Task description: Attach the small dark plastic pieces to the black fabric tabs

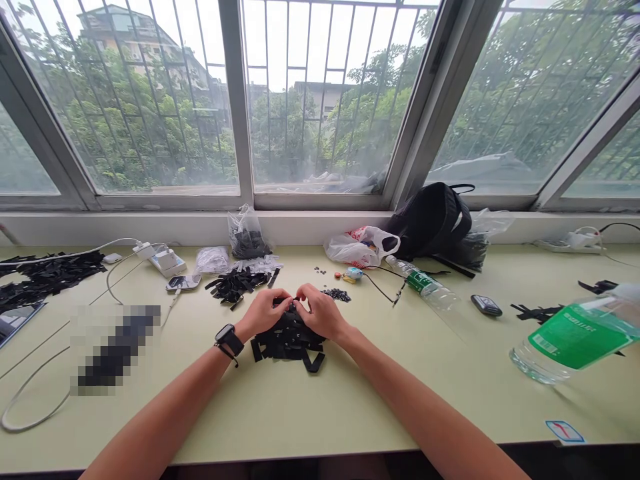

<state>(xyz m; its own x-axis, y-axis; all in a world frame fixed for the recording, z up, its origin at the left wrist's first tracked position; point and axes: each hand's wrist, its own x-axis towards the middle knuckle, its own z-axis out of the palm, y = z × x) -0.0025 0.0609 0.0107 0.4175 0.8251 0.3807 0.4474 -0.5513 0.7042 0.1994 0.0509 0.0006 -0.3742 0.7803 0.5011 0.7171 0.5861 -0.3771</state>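
Both hands meet over a pile of black strips (287, 339) at the middle of the table, fingertips almost touching. My left hand (265, 311), with a black watch (229, 339) on its wrist, is closed in a pinch. My right hand (320, 311) pinches from the other side. Between them a bit of black strip seems to show, mostly hidden by the fingers. Small light dots show on several strips in the pile. Just beyond my right hand lies a heap of small dark pieces (337, 295). Another heap of black strips (236, 285) lies beyond my left hand.
On the left are cables, a power strip (168, 262), a pixelated dark object (119, 347) and more black strips (50, 277). Plastic bags (249, 237), a black backpack (430, 220) and a lying bottle (423, 281) stand along the window. A large bottle (575, 337) is at right.
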